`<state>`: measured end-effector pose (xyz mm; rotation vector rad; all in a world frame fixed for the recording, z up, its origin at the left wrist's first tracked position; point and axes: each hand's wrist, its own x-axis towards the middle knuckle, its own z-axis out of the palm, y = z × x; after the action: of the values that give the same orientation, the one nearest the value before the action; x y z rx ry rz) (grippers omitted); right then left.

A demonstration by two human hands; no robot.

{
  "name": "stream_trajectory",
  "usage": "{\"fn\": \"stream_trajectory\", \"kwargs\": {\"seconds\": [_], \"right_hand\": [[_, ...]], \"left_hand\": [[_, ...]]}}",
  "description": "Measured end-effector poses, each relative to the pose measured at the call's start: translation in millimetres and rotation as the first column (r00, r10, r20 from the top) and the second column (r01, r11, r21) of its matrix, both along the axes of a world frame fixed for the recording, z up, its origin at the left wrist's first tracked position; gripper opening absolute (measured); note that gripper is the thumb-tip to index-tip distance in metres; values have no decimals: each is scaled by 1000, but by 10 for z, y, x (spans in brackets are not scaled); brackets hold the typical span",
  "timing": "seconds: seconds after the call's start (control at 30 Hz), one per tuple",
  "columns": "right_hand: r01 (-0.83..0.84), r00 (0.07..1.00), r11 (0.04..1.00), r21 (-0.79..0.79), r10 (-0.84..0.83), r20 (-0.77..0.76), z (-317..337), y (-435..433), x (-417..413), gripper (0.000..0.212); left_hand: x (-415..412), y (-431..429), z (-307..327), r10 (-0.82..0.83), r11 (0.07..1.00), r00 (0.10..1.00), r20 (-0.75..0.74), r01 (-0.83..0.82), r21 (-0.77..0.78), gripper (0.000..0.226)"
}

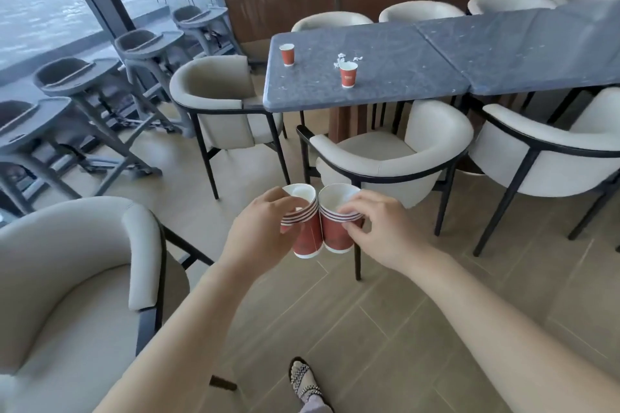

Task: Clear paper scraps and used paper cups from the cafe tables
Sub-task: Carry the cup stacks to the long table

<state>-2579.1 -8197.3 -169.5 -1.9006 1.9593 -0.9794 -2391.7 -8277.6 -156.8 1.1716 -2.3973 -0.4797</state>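
My left hand (pixel 258 228) grips a stack of several red paper cups (pixel 307 238) around its rims. Beside it, touching, my right hand (pixel 375 225) pinches the rims of a second stack of red cups (pixel 335 236). Both stacks are held upright in front of me, above the floor. Ahead stands a dark grey cafe table (pixel 385 84). On it a single red cup (pixel 287 54) stands near the far left, and another red cup (pixel 348 75) stands nearer the middle. White paper scraps (pixel 345 59) lie just behind that second cup.
Cream armchairs ring the table: one at its left end (pixel 214 100), one right in front of me (pixel 392 157), another to the right (pixel 550 151). A further armchair (pixel 73 278) is at my lower left. Grey high chairs (pixel 84 84) line the window. My sandalled foot (pixel 305 382) stands on tiled floor.
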Motion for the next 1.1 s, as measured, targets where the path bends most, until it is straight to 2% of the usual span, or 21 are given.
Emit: {"fn": "stream_trajectory", "kwargs": {"seconds": [0.3,0.8,1.1], "right_hand": [[-55,998,998,-23,55,11,31,-1535,410,18],[77,997,996,-45,-78,-18,35,-2911,-151,19],[162,987,985,-64,-162,0,100,-4097,-951,17]], "left_hand": [[339,-1473,34,147,989,988,-51,-146,20,28],[-283,-2968,31,56,998,998,-36,-56,-2,30],[-1173,-4285,107,-38,999,999,-23,38,-28,34]]}}
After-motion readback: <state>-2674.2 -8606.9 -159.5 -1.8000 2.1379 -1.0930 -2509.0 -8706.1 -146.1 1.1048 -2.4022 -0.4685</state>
